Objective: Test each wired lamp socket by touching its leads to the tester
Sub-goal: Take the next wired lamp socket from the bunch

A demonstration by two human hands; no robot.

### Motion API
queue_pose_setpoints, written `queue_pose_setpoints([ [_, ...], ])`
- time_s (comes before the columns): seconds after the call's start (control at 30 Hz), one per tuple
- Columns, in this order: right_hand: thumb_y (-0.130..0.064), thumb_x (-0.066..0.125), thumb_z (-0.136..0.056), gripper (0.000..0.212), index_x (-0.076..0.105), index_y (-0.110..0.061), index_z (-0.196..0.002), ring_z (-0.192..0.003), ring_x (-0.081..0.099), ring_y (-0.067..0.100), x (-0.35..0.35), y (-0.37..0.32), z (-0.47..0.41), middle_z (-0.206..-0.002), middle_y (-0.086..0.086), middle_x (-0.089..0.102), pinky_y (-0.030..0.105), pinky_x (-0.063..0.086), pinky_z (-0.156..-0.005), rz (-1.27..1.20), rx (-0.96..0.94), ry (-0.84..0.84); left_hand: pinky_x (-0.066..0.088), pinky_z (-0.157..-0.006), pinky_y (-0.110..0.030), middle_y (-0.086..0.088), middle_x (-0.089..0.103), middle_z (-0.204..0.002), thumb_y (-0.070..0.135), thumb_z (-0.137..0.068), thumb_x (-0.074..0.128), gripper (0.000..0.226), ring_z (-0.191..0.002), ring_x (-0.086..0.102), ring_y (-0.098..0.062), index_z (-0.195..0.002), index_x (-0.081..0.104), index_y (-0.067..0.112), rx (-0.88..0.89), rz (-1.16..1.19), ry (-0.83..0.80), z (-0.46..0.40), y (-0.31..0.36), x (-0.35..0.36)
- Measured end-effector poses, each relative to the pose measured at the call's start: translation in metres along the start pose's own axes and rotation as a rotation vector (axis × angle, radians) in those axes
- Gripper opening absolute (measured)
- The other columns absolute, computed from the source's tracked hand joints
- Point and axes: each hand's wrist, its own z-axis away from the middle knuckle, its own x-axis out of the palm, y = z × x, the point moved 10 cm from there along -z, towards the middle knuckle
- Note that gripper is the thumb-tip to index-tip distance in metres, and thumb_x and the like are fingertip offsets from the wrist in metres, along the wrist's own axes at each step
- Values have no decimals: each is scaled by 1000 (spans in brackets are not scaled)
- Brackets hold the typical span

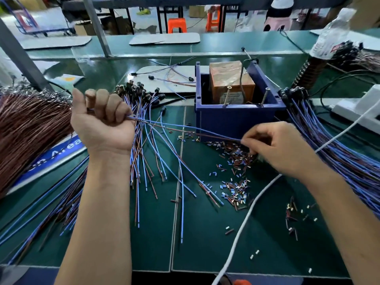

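The left hand (100,122) grips the wire pair (185,129), the right hand (281,147) pinches its far end, just below the blue tester box (236,103), up and left of the right fingers (249,140).

Glossy green worktop (205,243), slightly reflective; smooth blue plastic box (236,120); bare metal screws (226,95); plastic-coated blue and brown wires (156,153); crinkly clear plastic bottle (333,33).

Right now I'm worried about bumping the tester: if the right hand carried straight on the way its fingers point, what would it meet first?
The right hand pinches the leads, fingers pointing left and slightly away. First in line is probably the blue bin's front wall, though depth is unclear.
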Motion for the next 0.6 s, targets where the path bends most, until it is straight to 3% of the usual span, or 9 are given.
queue_pose_setpoints([
  [0.07,-22,75,-95,11,76,-23,-84,-61,65,3,-11,13,7,-64,-10,70,15,49,-63,-46,15,170,16,-40,-23,7,20,-56,44,-110,39,46,-45,14,-9,-73,45,19,3,-193,-96,6,-13,16],
  [0.13,-20,74,-96,10,76,-19,-87,-63,65,5,-19,8,14,-67,-10,69,15,48,-64,-85,-42,319,17,-41,-23,5,21,-58,42,-110,41,43,-46,16,-9,-74,49,19,34,-531,-240,20,-38,38],
  [0.23,-20,72,-99,12,76,-15,-89,-66,66,9,-18,-11,17,-72,-8,70,17,49,-66,-85,-176,346,32,-49,-28,2,46,-65,28,-105,55,31,-53,40,-13,-81,66,11,388,-1226,-573,65,-83,81],
  [0.3,-22,70,-101,15,76,-13,-92,-71,67,10,-10,-18,17,-77,-6,72,23,51,-69,-100,-222,287,48,-66,-34,-1,65,-89,22,-105,58,25,-78,61,-17,-97,74,5,578,-1516,-825,103,-128,94],
  [0.37,-20,67,-103,16,76,-11,-93,-76,69,8,-6,-22,19,-82,-5,73,26,51,-71,-133,-259,266,54,-81,-37,-5,67,-111,23,-105,59,25,-100,66,-22,-119,72,6,566,-1614,-919,119,-157,91],
  [0.43,-17,67,-101,13,75,-15,-92,-77,70,5,-9,-19,21,-83,-9,74,21,51,-71,-199,-247,304,55,-82,-42,-3,69,-116,30,-105,58,33,-104,68,-24,-130,65,9,477,-1656,-929,119,-171,85],
  [0.5,-18,72,-98,8,75,-23,-92,-77,70,2,-16,-10,21,-81,-13,75,15,51,-71,-300,-187,354,55,-79,-44,-1,73,-109,33,-105,58,33,-97,71,-24,-129,62,11,363,-1658,-927,116,-179,77],
  [0.6,-25,78,-93,8,78,-21,-86,-67,72,8,-15,3,19,-75,-7,76,21,55,-63,-424,-97,359,57,-72,-42,2,74,-95,24,-104,61,17,-85,72,-17,-114,66,12,316,-1554,-850,110,-175,68],
])
